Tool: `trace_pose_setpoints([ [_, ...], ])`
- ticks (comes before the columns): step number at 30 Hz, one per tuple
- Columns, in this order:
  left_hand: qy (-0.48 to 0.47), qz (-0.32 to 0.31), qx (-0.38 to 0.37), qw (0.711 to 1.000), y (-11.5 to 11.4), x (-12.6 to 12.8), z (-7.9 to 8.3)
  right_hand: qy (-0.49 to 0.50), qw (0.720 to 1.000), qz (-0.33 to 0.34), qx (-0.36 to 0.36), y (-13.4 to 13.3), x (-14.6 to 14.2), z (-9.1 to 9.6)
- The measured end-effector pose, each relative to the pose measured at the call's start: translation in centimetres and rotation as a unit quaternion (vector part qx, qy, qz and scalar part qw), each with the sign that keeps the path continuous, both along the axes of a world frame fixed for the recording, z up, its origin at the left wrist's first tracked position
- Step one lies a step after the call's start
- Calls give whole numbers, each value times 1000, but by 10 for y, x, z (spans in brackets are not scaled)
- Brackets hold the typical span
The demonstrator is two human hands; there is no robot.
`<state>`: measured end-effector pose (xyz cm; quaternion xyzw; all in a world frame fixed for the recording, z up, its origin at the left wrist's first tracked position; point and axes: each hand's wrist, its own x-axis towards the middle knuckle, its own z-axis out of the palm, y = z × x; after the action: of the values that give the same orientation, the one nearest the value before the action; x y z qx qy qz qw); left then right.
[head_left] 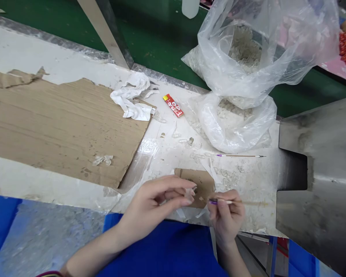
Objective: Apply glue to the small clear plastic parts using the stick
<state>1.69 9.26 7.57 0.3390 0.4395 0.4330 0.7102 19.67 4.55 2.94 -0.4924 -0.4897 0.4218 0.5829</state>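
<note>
Between the thumb and fingertips of my left hand [158,202] is a small clear plastic piece [189,193]. My right hand [227,213] pinches a thin paintbrush [222,201] with a purple band; its handle points right and looks smeared by motion. The brush tip is close to the clear piece but apart from it. Beneath and between the hands lies a small square of brown cardboard [203,182] with dark stains. A second thin brush [242,156] rests on the white table behind my right hand.
Open plastic bags [236,134] of clear pieces stand at the back. A red packet [173,105], a crumpled white cloth [134,96] and a large cardboard sheet [60,127] are to the left. A metal housing [320,173] borders the right side.
</note>
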Motion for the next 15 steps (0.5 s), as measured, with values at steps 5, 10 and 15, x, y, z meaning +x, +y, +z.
trace_pose_setpoints([
  [5, -156, -63, -129, 977, -8, 13, 6, 78, 996, -39, -1, 8, -12, 38],
  [10, -183, -100, -153, 966, -13, 17, 6, 109, 993, -8, 51, 8, -23, 50],
  [15, -150, -98, -104, 978, -14, 14, 5, 129, 990, -8, 54, 5, -25, 49],
])
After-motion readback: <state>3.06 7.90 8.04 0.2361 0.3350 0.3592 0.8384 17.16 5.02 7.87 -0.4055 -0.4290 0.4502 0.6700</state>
